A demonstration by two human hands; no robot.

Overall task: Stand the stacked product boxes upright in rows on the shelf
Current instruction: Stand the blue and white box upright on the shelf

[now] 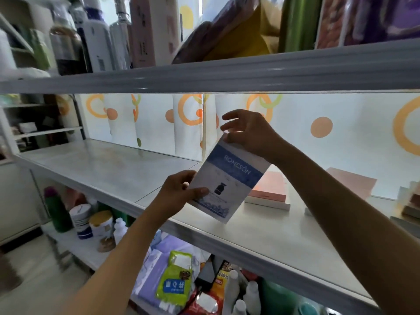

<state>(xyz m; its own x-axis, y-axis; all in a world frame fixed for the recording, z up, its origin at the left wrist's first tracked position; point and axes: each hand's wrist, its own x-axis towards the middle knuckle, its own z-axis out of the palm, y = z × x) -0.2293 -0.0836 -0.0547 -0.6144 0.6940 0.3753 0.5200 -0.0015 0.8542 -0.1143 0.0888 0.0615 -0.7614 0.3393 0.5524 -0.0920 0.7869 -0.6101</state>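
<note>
Hands work as a pair: your left hand (179, 192) pinches the lower left edge of the blue-and-white box (229, 183), thumb on its face, while your right hand (245, 133) grips the top corner. That 2-point hold probably lets you swing the tilted box upright above the shelf (113, 169). Beyond your right wrist, pink boxes (268, 189) lie flat, not yet stood up.

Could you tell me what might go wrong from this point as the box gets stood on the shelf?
1. The blue and white box is tilted and held only at two corners, by the left hand and right hand; it might slip.
2. It hangs over the shelf's front edge; set too near it, it could topple off.
3. The pink boxes lie close behind and could be bumped.
</note>
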